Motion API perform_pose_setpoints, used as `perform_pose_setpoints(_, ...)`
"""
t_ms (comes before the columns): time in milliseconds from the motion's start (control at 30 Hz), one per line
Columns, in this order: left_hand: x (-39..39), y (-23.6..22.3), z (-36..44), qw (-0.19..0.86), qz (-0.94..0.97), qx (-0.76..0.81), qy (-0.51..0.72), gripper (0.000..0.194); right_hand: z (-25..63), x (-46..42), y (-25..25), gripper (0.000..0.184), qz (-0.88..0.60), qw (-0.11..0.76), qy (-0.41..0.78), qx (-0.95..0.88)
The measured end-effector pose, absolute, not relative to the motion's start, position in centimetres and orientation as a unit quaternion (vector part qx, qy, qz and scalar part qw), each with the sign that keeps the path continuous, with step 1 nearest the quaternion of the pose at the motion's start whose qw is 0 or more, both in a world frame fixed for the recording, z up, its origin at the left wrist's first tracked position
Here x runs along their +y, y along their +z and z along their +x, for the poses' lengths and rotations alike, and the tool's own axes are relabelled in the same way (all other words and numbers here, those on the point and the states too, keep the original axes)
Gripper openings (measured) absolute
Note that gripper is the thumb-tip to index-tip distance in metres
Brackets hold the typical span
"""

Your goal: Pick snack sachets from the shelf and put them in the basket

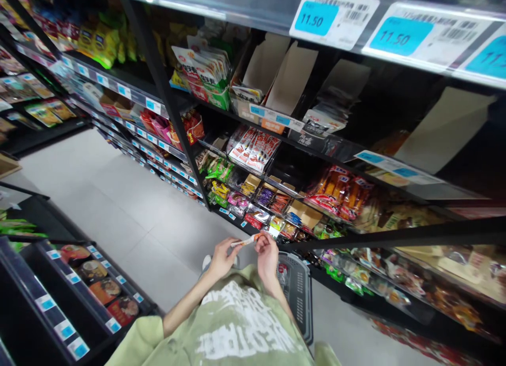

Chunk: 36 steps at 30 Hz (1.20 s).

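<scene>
A slim, white and orange wrapped snack stick (pixel 244 242) stretches between my two hands in front of my chest. My left hand (pixel 223 257) pinches its left end between thumb and fingers. At the other end, my right hand (pixel 267 251) has its fingers closed around the wrapper. The print on the wrapper is too small to read. A grey shopping basket (pixel 302 297) sits low beside my right forearm, partly hidden by my arm and shirt, with a reddish packet (pixel 282 274) inside it.
Ahead and to the right rise black shelves with small snack bins (pixel 272 197), red and white packets (pixel 254 147) and bagged sausages (pixel 340 192). A price rail (pixel 256 8) juts in close at the top. Bowl-shaped packs (pixel 105 289) line a low shelf on the left. Pale floor tiles (pixel 130 213) lie between.
</scene>
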<state>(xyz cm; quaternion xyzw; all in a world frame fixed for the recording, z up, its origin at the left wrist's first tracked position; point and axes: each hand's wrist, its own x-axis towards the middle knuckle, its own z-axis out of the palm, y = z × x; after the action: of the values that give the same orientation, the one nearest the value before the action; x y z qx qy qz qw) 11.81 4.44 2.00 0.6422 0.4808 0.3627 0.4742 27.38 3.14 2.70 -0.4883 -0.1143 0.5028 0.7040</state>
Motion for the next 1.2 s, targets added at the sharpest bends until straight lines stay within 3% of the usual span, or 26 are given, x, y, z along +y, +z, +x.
perform_pose_setpoints(200, 4.02, 1.49, 12.19, 0.605, 0.441, 0.518, 0.413, 0.040, 27.01, 3.19, 2.48, 0.046, -0.535, 0.724, 0.413, -0.139)
perform_pose_setpoints(467, 3.82, 2.06, 11.92, 0.678, 0.379, 0.471, 0.418, 0.042, 26.59, 2.80, 2.39, 0.026, -0.555, 0.643, 0.489, -0.197)
perform_pose_setpoints(933, 3.81, 1.55, 12.05, 0.710, 0.420, 0.440, 0.355, 0.055, 26.55, 2.90, 2.18, 0.026, -0.578, 0.638, 0.469, -0.196)
perform_pose_setpoints(1200, 3.90, 1.23, 12.18, 0.704, 0.433, 0.438, 0.353, 0.052, 26.84, 2.84, 2.36, 0.020, -0.561, 0.642, 0.486, -0.191)
